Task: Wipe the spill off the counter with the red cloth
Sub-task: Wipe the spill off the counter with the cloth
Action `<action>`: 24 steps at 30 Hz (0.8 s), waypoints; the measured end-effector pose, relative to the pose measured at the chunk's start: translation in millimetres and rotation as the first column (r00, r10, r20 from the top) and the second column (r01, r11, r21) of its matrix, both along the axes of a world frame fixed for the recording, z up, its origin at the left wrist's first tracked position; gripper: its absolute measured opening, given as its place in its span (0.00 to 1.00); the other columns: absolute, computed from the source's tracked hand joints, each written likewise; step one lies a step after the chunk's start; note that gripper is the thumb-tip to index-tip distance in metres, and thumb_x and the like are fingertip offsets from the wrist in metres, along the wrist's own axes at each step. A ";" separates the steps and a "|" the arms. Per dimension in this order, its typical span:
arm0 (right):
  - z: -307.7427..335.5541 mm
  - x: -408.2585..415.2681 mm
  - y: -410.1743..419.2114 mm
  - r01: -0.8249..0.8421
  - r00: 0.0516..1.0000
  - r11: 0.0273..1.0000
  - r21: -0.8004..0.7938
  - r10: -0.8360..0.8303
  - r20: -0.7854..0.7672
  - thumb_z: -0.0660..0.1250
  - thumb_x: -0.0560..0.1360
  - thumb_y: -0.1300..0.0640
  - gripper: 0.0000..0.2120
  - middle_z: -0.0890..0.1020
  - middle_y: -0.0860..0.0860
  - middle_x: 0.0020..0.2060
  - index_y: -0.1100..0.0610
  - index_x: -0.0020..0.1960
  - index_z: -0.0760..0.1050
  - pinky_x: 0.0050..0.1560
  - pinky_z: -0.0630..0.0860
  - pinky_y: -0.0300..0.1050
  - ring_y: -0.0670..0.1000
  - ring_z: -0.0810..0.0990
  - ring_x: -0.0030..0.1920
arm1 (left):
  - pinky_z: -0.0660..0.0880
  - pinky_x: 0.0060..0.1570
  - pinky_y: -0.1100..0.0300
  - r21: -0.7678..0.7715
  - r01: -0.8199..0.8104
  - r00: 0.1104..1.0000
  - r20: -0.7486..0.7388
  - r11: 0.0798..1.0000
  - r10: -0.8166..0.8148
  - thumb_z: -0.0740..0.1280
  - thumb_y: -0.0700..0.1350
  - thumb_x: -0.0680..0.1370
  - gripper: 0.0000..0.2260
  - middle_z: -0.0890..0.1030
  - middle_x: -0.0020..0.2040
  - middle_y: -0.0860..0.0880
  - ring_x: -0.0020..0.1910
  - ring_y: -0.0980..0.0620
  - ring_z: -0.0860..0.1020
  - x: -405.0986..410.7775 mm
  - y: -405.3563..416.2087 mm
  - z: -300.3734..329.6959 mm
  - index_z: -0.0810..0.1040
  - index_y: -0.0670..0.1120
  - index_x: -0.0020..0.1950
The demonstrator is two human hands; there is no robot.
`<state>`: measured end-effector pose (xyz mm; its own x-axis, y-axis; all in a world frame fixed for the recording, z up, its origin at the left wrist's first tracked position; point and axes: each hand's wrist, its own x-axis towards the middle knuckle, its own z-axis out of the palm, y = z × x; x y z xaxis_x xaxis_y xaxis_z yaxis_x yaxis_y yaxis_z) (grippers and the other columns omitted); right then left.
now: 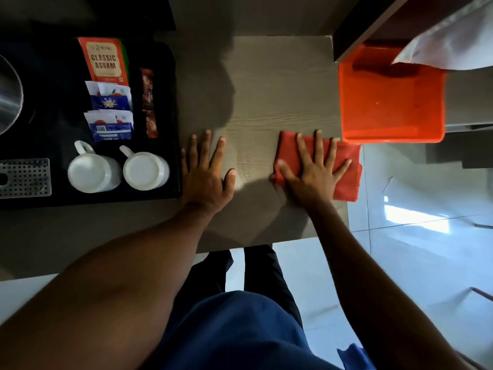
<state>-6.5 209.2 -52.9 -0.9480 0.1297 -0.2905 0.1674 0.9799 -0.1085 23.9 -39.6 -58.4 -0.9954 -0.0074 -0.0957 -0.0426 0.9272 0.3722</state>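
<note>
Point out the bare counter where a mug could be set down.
Free: the counter between the black tray and orange bin, beyond the left hand and right hand pressing the red cloth. The tray is crowded.

Right hand (314, 169) flat, fingers spread, pressing folded red cloth (344, 169) at counter (266, 89) edge beside orange tub (392, 97); left hand (206, 172) flat on bare counter.

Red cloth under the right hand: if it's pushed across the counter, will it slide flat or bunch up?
The red cloth looks soft and folded, so it is probably floppy and light. The right hand lies spread flat on it, which should keep it sliding flat. Its uncovered right edge overhangs the counter and may curl or drag.
</note>
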 end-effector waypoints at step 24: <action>-4.9 49.8 -52.2 -0.323 0.943 0.944 -0.069 0.315 -0.104 0.55 0.77 0.30 0.32 0.57 0.51 0.83 0.36 0.80 0.59 0.73 0.45 0.81 0.65 0.52 0.83 | 0.48 0.78 0.33 -0.208 0.039 0.997 -0.050 0.977 -0.051 0.56 0.57 0.81 0.32 0.55 0.83 0.38 0.81 0.33 0.53 6.7 4.3 -14.5 0.57 0.47 0.83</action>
<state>43.3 157.0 -57.8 -0.9584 -0.2047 -0.1988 -0.1667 0.9671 -0.1923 30.6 -35.2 -72.9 -0.9988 0.0235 -0.0424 0.0159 0.9848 0.1728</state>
